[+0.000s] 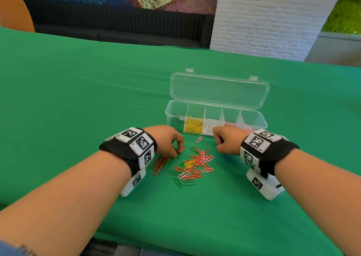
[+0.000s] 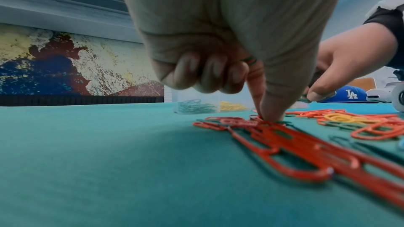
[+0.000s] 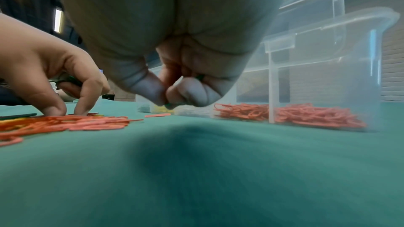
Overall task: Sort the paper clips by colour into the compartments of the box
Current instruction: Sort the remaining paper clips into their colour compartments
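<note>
A clear box (image 1: 176,107) with its lid open stands on the green cloth. From the left, its compartments hold green, yellow, white and red or pink clips. In front of it lies a mixed pile of paper clips (image 1: 192,163), red, pink, yellow and green. My left hand (image 1: 176,154) is at the pile's left edge. Its thumb and forefinger pinch down on a clip (image 2: 265,116), and a green clip (image 2: 249,60) is tucked in its curled fingers. My right hand (image 1: 218,145) is curled beside the box front and pinches a green clip (image 3: 172,105).
The green cloth covers the whole table (image 1: 78,99). An orange chair (image 1: 13,11) and a black bench stand behind it, with a white brick pillar (image 1: 263,17) at the back right. A blue cap (image 2: 349,94) lies off to the right.
</note>
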The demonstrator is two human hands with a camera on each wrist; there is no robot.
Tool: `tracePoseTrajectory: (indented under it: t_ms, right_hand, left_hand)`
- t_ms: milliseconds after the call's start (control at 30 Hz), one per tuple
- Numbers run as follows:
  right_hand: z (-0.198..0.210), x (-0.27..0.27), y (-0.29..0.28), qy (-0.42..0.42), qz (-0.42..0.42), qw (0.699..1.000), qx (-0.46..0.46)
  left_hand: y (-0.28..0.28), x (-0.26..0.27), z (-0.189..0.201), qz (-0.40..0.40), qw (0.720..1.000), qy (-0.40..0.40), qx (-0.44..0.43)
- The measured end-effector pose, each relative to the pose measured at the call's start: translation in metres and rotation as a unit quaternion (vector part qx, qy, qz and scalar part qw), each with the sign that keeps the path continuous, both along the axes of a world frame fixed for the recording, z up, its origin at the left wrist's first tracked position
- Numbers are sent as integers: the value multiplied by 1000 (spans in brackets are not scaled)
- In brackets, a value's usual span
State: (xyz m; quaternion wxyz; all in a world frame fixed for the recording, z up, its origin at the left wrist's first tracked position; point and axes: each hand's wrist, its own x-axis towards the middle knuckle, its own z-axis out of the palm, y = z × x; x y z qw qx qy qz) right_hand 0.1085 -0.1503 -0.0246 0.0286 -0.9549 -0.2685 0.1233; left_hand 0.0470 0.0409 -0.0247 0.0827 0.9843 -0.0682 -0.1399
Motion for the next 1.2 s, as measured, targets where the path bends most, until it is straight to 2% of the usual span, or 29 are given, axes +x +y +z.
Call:
tracePoseTrajectory:
  t_ms: [133, 267, 467, 533, 600, 733, 800, 867, 1000, 1200]
  right_hand:
    - [6, -5, 1, 40, -5, 999, 31]
    - [15, -6, 9, 102, -68, 992, 35]
    - [17, -4, 26, 184, -126, 965, 137]
    - [16, -3, 32, 234, -143, 942, 195]
    - [14, -3, 36, 263, -156, 927, 216]
    - [13, -5, 44, 237, -168, 942, 168]
    - [14, -7, 47, 175, -107, 975, 83]
    - [14, -9, 50, 90, -37, 995, 18]
    - [8, -11, 55, 47, 13, 998, -43]
    - [5, -8, 60, 42, 26, 997, -60]
  left_hand:
    - [-1, -1, 1, -8, 1000, 10, -1]
    - [-1, -3, -1, -13, 999, 25, -28]
    - [-1, -4, 1, 0, 996, 21, -85]
    - [-2, -3, 1, 8, 995, 21, -93]
    - [-3, -3, 1, 16, 995, 18, -99]
    - [-3, -3, 0, 27, 995, 26, -97]
    - [-3, -2, 1, 41, 994, 36, -93]
    - [-4, 0, 2, 54, 993, 44, -90]
    - [-4, 0, 1, 71, 991, 46, -101]
    - [-3, 3, -2, 78, 986, 56, -136]
